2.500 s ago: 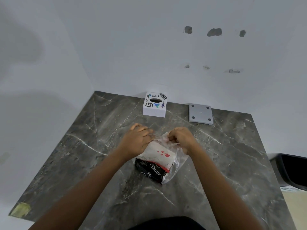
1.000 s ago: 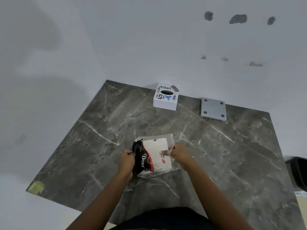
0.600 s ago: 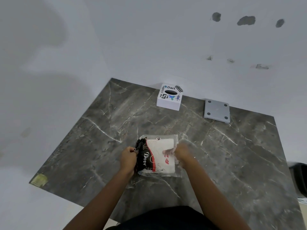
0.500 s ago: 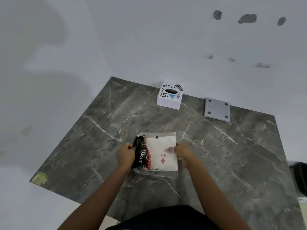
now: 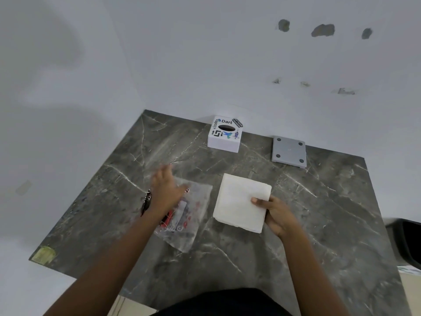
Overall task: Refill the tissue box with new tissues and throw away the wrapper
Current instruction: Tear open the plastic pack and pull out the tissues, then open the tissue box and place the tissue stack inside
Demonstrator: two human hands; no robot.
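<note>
A white stack of tissues [image 5: 241, 201] lies bare on the dark marble table [image 5: 319, 213], and my right hand [image 5: 275, 215] grips its right edge with the thumb on top. To its left the empty clear wrapper [image 5: 191, 215] with red and black print lies flat on the table. My left hand [image 5: 165, 192] hovers over the wrapper's left part, blurred, fingers spread, holding nothing that I can see. The white tissue box [image 5: 224, 134] with stickers and a dark oval slot stands at the table's far edge against the wall.
A grey square plate [image 5: 288, 151] with four corner holes lies right of the tissue box. A dark bin [image 5: 407, 242] stands off the table's right edge. White walls close the far side and the left. A yellowish tape patch [image 5: 44, 254] marks the near left corner.
The tissue stack has come out of the wrapper and moved right in my right hand. My left hand has let go of the wrapper, which now lies flat and empty.
</note>
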